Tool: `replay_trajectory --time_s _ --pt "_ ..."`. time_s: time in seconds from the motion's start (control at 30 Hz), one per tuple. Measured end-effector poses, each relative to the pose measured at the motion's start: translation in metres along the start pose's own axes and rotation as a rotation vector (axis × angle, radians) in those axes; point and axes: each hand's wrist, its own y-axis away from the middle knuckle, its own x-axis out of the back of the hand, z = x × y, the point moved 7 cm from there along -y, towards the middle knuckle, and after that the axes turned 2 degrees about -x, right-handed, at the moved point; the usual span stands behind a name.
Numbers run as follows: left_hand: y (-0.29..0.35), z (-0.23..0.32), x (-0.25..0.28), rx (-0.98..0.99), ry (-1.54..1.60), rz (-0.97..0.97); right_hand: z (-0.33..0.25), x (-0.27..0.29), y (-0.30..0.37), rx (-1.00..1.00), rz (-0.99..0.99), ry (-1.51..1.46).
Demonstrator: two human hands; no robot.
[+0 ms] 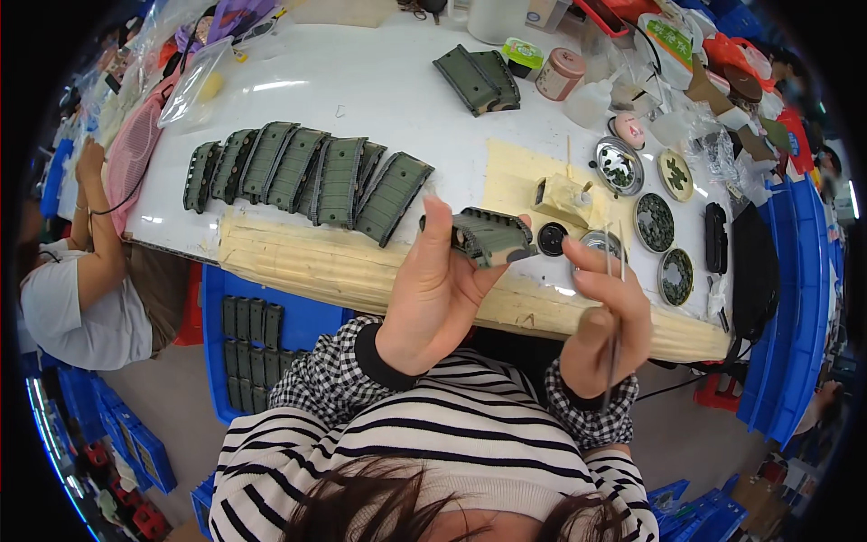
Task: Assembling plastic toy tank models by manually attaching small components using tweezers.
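Note:
My left hand point(426, 312) holds up a curved, ribbed green part with camouflage patches point(492, 237), its thumb raised beside it. To its right, my right hand point(610, 330) is closed on thin metal tweezers point(615, 348), slightly blurred, with the tips pointing away from me. The two hands are apart. Just beyond them sit a small round black dish point(552, 238) and a yellowish taped block point(562, 204) with a thin stick standing by it. Round dishes of small dark green pieces point(654, 222) lie to the right, near my right hand.
A row of similar green parts point(293, 170) spans the table's left, with two more point(479, 81) at the back. Tape covers the front edge point(343, 278). Below stands a blue crate point(214, 348) of green parts. A pink jar point(561, 72) and bags crowd the back right. Another person point(86, 307) sits left.

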Motion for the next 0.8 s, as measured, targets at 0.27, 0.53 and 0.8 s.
replay_trajectory --time_s 0.27,0.53,0.8 --pt "0.013 -0.011 0.000 -0.265 -0.091 -0.268 0.011 -0.008 0.001 -0.140 0.127 -0.204" --pt "0.029 -0.035 0.009 0.662 -0.389 -0.716 0.019 0.004 0.011 -0.389 -0.499 -0.396" --pt "0.024 -0.027 0.004 0.428 -0.480 -0.525 0.047 0.105 -0.003 -0.288 0.023 0.529"
